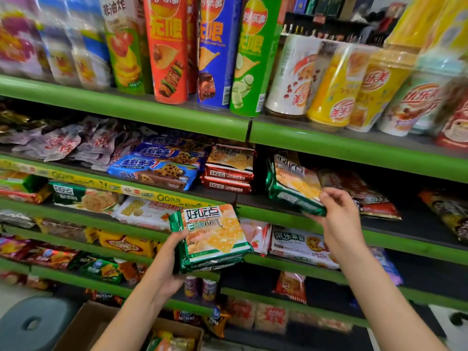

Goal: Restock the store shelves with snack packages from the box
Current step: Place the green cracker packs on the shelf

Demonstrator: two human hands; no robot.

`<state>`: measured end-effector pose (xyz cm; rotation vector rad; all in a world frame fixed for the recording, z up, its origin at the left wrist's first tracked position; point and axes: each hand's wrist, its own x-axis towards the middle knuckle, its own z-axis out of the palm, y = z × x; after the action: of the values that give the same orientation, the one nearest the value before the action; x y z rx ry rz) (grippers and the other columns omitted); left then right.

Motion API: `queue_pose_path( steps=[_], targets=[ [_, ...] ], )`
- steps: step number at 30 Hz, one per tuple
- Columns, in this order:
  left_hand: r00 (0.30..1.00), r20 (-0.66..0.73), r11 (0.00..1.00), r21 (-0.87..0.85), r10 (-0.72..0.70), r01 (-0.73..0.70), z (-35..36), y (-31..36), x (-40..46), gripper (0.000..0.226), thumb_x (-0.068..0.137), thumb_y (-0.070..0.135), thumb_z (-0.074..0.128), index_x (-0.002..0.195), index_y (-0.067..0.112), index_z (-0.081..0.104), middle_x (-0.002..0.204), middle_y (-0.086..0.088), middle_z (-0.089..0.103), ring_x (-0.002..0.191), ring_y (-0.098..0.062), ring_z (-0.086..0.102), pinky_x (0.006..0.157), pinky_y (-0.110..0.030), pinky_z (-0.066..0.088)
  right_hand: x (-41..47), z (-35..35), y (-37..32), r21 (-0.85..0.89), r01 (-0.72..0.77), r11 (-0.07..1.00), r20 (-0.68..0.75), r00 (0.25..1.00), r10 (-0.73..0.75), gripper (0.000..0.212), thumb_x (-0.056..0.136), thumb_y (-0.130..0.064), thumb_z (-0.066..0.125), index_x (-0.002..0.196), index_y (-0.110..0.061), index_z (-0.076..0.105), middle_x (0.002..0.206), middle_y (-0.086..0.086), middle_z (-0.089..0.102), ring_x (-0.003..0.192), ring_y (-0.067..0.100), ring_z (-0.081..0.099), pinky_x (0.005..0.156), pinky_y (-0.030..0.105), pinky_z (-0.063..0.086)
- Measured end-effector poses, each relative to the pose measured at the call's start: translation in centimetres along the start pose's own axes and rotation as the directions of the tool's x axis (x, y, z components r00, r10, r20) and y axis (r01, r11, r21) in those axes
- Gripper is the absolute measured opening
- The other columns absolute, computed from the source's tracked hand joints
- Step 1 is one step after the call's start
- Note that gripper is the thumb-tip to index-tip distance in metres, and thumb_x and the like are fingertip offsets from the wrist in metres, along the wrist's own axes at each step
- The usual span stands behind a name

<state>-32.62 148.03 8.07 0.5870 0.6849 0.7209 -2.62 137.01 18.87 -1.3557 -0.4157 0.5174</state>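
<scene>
My left hand (168, 259) grips a small stack of green-edged cracker packages (214, 236) from below, held in front of the green shelf rails. My right hand (338, 214) pinches the near end of another green cracker package (293, 184), which lies tilted on the dark shelf (415, 221) just right of the red cracker packs (228, 168). The cardboard box (101, 325) stands open at the bottom, with a few colourful packages inside it.
Tall chip tubes (169, 46) and drink cups (336, 82) fill the top shelf. Blue cookie packs (154, 168) and purple bags lie left of the red packs. Red bags (364, 193) lie right of my right hand. A grey stool (33, 323) stands bottom left.
</scene>
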Motion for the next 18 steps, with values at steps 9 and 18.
queue_pose_path(
  steps=[9, 18],
  targets=[
    [0.999, -0.038, 1.000, 0.004, 0.007, -0.007, -0.2, 1.3, -0.9, 0.050, 0.075, 0.035, 0.066, 0.121, 0.016, 0.064, 0.108, -0.016, 0.076, 0.080, -0.031, 0.076, 0.052, -0.033, 0.058, 13.1, 6.4, 0.2, -0.353, 0.044, 0.935, -0.009, 0.999, -0.050, 0.036, 0.100, -0.027, 0.055, 0.130, -0.008, 0.060, 0.135, 0.012, 0.061, 0.127, 0.032, 0.056, 0.105, 0.043, 0.047],
    [0.997, -0.063, 0.999, 0.003, 0.047, -0.047, -0.9, 1.8, -1.9, 0.052, 0.076, 0.034, 0.065, 0.125, 0.017, 0.062, 0.113, -0.017, 0.075, 0.087, -0.033, 0.076, 0.057, -0.036, 0.060, 14.4, 6.5, 2.6, -0.852, 0.513, 0.106, 0.482, 0.847, -0.225, 0.048, 0.099, -0.040, 0.054, 0.146, -0.034, 0.046, 0.157, 0.006, 0.039, 0.142, 0.034, 0.036, 0.112, 0.045, 0.036]
  ],
)
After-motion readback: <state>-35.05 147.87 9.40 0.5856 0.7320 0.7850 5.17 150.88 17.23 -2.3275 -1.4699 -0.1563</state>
